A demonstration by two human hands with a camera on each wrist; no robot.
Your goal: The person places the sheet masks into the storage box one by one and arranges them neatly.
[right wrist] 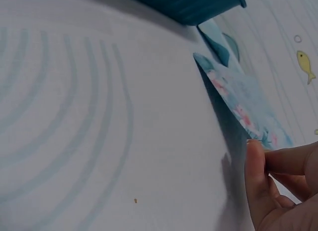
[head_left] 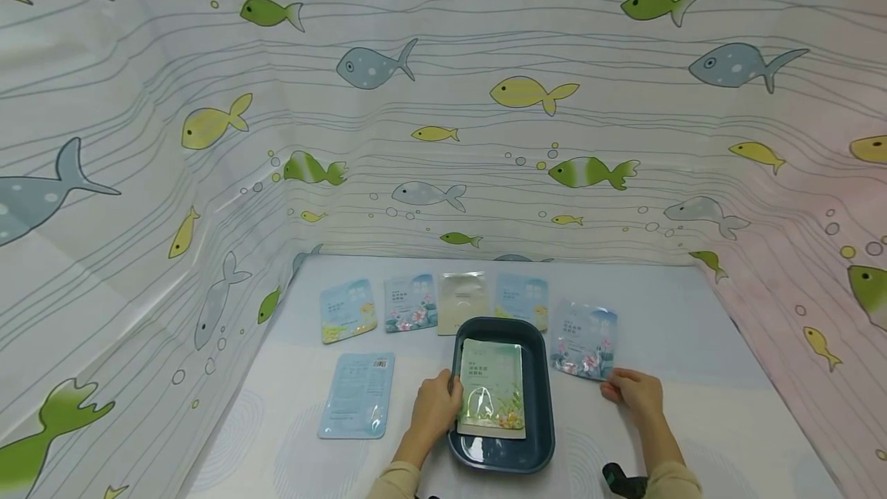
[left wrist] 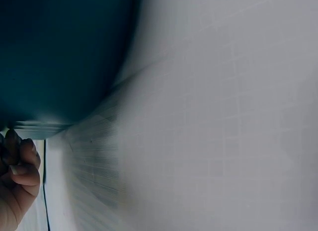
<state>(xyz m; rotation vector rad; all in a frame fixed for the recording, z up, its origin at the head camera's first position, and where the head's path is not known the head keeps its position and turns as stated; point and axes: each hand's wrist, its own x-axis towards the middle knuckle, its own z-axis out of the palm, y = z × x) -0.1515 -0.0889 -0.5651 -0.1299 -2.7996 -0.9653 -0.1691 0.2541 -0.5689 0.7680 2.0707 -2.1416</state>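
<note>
A dark blue tray [head_left: 540, 406] stands in front of me, and a green floral packet [head_left: 490, 383] lies inside it, seemingly over another pale one. My left hand [head_left: 436, 404] grips the tray's left rim. In the left wrist view, curled fingers [left wrist: 27, 174] show beside the tray's blue wall [left wrist: 64, 52]. To the right of the tray, my right hand [head_left: 636, 391] pinches the lower right corner of a blue packet with pink flowers [head_left: 584, 337]. The right wrist view shows that packet [right wrist: 248, 104] tilted, its near edge raised off the table, between thumb and finger [right wrist: 256, 166].
Along the back lie a blue-yellow packet [head_left: 348, 310], a flowered packet [head_left: 411, 303], a cream packet [head_left: 462, 300] and another blue-yellow packet [head_left: 523, 299], partly behind the tray. A light blue packet [head_left: 356, 395] lies at left. A fish-patterned curtain [head_left: 485, 175] surrounds the white table [head_left: 693, 345].
</note>
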